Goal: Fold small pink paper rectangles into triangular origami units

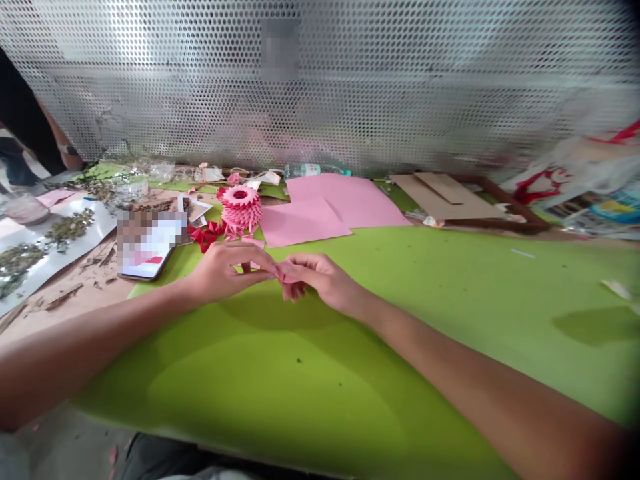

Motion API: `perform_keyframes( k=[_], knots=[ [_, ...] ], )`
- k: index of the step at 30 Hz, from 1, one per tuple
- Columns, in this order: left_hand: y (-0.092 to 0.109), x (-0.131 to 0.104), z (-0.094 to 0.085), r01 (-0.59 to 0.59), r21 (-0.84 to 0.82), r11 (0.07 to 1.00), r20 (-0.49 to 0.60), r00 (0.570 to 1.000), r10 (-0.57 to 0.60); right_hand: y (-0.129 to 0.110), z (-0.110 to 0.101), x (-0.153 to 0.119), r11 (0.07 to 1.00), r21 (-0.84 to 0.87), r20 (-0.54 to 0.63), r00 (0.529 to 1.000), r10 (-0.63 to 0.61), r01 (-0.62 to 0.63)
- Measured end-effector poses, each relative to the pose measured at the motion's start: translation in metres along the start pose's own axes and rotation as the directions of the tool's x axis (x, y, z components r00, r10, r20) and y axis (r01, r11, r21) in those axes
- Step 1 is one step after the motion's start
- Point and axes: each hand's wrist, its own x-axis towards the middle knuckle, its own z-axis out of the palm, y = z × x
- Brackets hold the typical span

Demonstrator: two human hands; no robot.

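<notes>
Over the green table (300, 373), my left hand (233, 270) and my right hand (320, 277) meet at the fingertips. Both pinch a small piece of pink paper (287, 273), mostly covered by the fingers. Behind my left hand stands a round pink folded-paper piece (242, 210) made of stacked points. Red folded-paper pieces (206, 235) lie at its left. Pink sheets (307, 221) lie flat beyond my hands.
A phone (150, 250) lies left of my left hand. Dried plant bits (70, 227) rest on white paper farther left. Cardboard (445, 197) and a plastic bottle (310, 171) sit near the perforated metal panel (350, 87). A person's arm (65, 147) shows at the far left.
</notes>
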Motion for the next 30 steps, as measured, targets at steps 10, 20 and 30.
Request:
perform_keyframes(
  k=[10, 20, 30],
  knots=[
    [-0.0021, 0.0, -0.0021, -0.001, 0.082, 0.997, 0.026, 1.0, -0.001, 0.0023, 0.0002, 0.0024, 0.999, -0.032, -0.012, 1.0, -0.008, 0.008],
    [0.0025, 0.0051, 0.0039, 0.471, -0.1, 0.876, 0.139, 0.879, -0.457, 0.0061, 0.0024, 0.0024, 0.991, -0.135, -0.063, 0.998, -0.023, 0.015],
    [-0.0044, 0.0052, 0.0033, 0.575, -0.233, 0.784, 0.244, 0.815, -0.526, -0.0008, 0.003, -0.0019, 0.943, -0.333, -0.076, 0.996, -0.054, 0.025]
  ],
)
